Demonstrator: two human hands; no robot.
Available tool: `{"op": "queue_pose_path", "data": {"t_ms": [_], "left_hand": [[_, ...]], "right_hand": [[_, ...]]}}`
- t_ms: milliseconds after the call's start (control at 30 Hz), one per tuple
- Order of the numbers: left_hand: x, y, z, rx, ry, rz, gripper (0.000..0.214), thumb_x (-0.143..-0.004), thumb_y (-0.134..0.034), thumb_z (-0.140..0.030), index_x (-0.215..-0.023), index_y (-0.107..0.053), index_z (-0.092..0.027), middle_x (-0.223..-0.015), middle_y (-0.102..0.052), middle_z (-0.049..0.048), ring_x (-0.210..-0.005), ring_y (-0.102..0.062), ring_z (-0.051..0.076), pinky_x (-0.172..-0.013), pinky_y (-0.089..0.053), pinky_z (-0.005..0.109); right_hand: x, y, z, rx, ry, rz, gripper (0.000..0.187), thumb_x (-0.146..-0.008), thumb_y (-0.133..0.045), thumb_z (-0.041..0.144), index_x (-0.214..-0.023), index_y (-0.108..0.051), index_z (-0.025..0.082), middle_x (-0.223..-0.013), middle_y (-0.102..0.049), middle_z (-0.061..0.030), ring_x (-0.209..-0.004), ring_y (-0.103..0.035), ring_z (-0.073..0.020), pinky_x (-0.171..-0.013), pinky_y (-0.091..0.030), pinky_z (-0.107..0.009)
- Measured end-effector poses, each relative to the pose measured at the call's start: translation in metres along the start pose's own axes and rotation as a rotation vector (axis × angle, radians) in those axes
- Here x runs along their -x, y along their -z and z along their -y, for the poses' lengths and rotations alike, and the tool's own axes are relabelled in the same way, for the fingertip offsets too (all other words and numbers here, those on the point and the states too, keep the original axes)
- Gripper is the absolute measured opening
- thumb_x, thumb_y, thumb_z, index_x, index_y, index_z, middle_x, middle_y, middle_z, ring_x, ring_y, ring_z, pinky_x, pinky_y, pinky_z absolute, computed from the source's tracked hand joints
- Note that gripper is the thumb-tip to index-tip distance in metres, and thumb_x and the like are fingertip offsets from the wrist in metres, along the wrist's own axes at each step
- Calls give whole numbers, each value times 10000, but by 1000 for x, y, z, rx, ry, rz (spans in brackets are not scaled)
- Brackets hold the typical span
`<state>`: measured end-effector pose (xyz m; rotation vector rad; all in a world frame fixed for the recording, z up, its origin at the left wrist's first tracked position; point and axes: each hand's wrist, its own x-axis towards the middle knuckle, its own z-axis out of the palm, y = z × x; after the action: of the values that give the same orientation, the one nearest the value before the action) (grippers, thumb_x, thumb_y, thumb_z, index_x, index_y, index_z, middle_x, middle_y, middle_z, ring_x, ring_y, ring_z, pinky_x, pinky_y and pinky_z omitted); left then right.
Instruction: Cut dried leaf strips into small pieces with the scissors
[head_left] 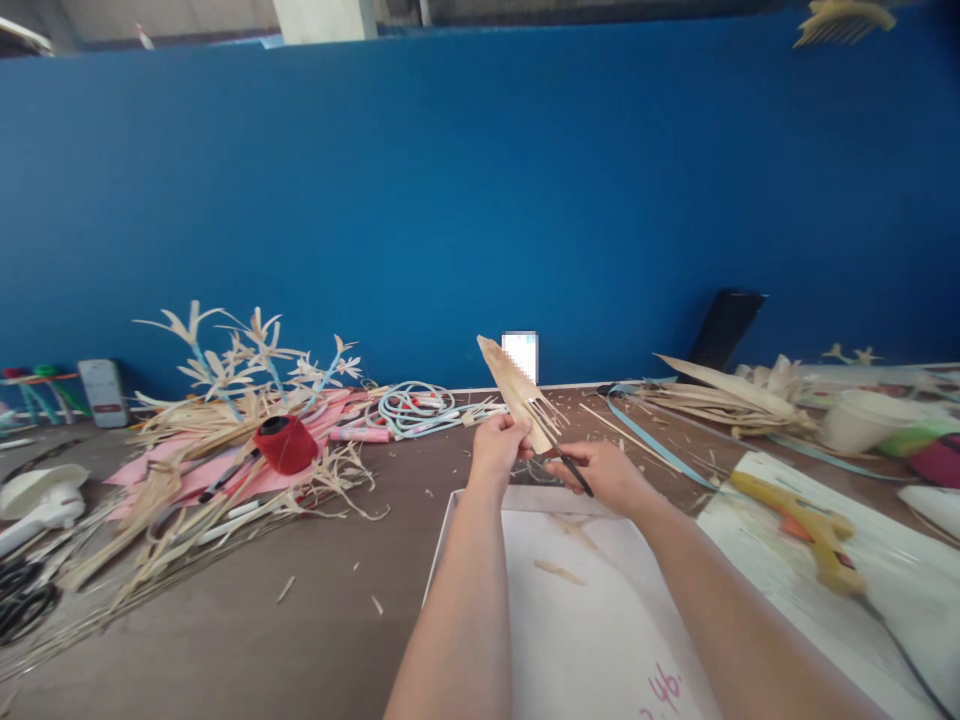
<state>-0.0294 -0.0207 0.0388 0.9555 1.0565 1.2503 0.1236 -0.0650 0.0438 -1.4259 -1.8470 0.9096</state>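
My left hand (496, 450) is closed on a strip of pale dried husk (512, 385), which tilts up and to the left. The strip's right edge is slit into several thin fingers. My right hand (604, 474) is closed around scissors with dark handles (576, 470), and their blades meet the slit edge of the husk. Both hands are close together above the far end of a white box lid (592, 640). A small husk scrap (559, 573) lies in the lid.
Left lie husk flowers (225, 370), a red thread spool (286, 445), pink paper (124, 470) and black-handled scissors (26, 600). Coiled blue cord (416, 408) is near the blue wall (450, 200). Right are a yellow glue gun (806, 520), husk leaves (739, 390) and a white cup (859, 420).
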Motion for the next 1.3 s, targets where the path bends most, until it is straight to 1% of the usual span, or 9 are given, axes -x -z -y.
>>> {"op": "queue_pose_path", "data": {"t_ms": [233, 367, 567, 767, 967, 1100, 1167, 1233, 1300], "left_hand": [[0, 0, 0, 87, 4, 12, 159, -639, -644, -241, -651, -552, -112, -458, -506, -30, -367, -449, 48, -397, -382, 163], [1, 1, 0, 132, 27, 31, 189, -623, -667, -253, -650, -544, -112, -463, -498, -33, -371, -451, 44, -399, -383, 157], [1, 3, -3, 204, 71, 70, 167, -637, -661, -213, -647, -529, -111, -449, -475, -44, -354, -428, 28, -372, -358, 132], [3, 5, -6, 273, 110, 121, 171, -643, -662, -183, -627, -505, -117, -435, -452, -52, -347, -411, 17, -351, -341, 108], [5, 1, -7, 259, 123, 105, 140, -680, -629, -169, -634, -509, -114, -445, -466, -41, -361, -427, 19, -368, -372, 104], [4, 0, -5, 245, 122, 106, 141, -675, -640, -188, -660, -525, -107, -463, -474, -34, -377, -442, 21, -387, -385, 111], [3, 0, -4, 229, 115, 107, 161, -658, -656, -201, -667, -522, -112, -472, -481, -31, -385, -446, 24, -396, -387, 119], [2, 1, -3, 207, 92, 92, 188, -641, -670, -226, -681, -519, -122, -481, -483, -33, -384, -431, 26, -376, -357, 122], [0, 2, -2, 205, 32, 32, 211, -633, -672, -261, -694, -516, -133, -481, -464, -45, -376, -393, 22, -344, -296, 121]], "right_hand": [[0, -6, 0, -85, -2, -26, 340, -696, -567, 462, -858, -694, 191, -470, -458, 35, -464, -390, -108, -467, -310, -220], [0, -6, 1, -88, -7, -38, 357, -699, -579, 450, -922, -693, 196, -474, -474, 37, -471, -397, -104, -469, -317, -214], [0, -7, 2, -100, -23, -40, 356, -693, -592, 409, -957, -686, 189, -470, -468, 41, -472, -399, -105, -472, -323, -213], [-1, -9, 2, -117, -29, -37, 315, -675, -608, 364, -925, -693, 194, -460, -466, 49, -462, -393, -101, -470, -316, -212], [0, -8, 4, -57, -11, -64, 322, -698, -571, 391, -925, -695, 199, -464, -476, 39, -458, -397, -107, -465, -321, -215], [0, -6, 4, -10, 14, -78, 335, -694, -560, 419, -888, -700, 185, -466, -491, 23, -460, -412, -116, -458, -320, -220], [0, -6, 4, 2, 16, -78, 318, -701, -545, 432, -831, -701, 186, -464, -486, 21, -456, -407, -114, -452, -314, -219], [0, -6, 4, -6, 13, -64, 303, -706, -540, 437, -780, -695, 187, -461, -474, 24, -453, -398, -109, -447, -304, -216], [0, -7, 4, -30, -1, -41, 290, -701, -552, 434, -775, -685, 187, -457, -457, 30, -450, -384, -105, -441, -292, -213]]}}
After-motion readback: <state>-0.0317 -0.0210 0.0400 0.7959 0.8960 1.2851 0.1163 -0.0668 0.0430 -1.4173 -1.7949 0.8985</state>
